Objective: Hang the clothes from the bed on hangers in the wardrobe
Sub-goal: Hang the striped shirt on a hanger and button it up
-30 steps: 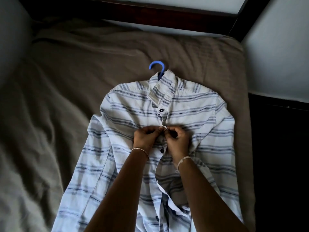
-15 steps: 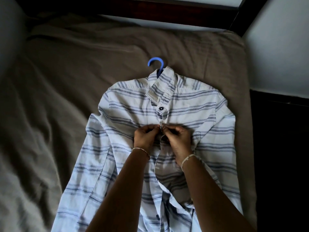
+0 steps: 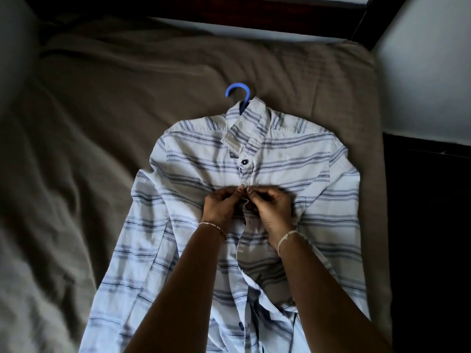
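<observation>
Shirt [image 3: 254, 159] lies flat on bed [image 3: 102, 123], hanger [image 3: 238, 94] already inside. Top button fastened; left hand [image 3: 221, 208] and right hand [image 3: 272, 210] pinch the front edges at the second. Lower front open; wardrobe hanging outstanding.

Shirt [image 3: 280, 154]: thin woven cloth, matt, lightly creased. Its button [image 3: 244, 162]: dark, smooth, slight gloss, looks like plastic. Hanger hook [image 3: 238, 91], 12 o'clock of the collar: smooth blue plastic, faint sheen. Bed sheet [image 3: 102, 123]: soft matt cloth, rumpled toward 9 o'clock. Bed frame [image 3: 254, 8], 12 o'clock: dark wood, smooth. Wall [image 3: 420, 72], 2 o'clock: matt, plain.
</observation>
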Tool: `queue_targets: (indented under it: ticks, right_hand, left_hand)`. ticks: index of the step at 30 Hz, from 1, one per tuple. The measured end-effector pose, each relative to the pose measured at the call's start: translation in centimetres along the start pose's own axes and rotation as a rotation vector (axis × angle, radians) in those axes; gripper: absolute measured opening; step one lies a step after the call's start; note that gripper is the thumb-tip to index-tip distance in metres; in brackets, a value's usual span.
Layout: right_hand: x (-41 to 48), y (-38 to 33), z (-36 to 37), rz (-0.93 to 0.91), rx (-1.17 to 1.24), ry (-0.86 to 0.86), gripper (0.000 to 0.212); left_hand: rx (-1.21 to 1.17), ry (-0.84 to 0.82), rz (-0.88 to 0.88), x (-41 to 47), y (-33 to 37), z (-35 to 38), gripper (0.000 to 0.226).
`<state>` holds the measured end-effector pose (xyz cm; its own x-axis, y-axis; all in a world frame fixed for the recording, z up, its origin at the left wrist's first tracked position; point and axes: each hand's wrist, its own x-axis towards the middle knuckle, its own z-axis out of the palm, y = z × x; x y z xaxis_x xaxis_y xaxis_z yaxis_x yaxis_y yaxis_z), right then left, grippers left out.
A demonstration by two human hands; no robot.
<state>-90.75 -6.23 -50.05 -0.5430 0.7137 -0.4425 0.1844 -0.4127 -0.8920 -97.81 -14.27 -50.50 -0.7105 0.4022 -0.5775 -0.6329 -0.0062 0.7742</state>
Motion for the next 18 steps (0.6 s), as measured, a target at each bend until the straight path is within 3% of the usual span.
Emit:
queue_targets:
  ticks: [5, 9, 13, 18]
  right_hand:
    - [0.1, -0.7, 0.0, 0.071, 0.027, -0.067, 0.007]
    - [-0.4, -0.6, 0.0, 0.02, 0.015, -0.076, 0.012]
    - [-3.0, 1.0, -0.1, -0.094, -0.168, -0.015, 0.044]
    - [-6.0, 3.7, -0.7, -0.477, -0.594, 0.056, 0.045]
  left_hand:
    - [0.044, -0.04, -0.005, 0.4, -0.3, -0.5, 0.009]
    - [0.083, -0.049, 0.083, 0.2, -0.3, -0.7, 0.018]
    - [0.042, -0.044, 0.106, -1.9, -1.3, -1.7, 0.025]
    - [0.134, 0.049, 0.173, -4.9, -2.7, -1.9, 0.026]
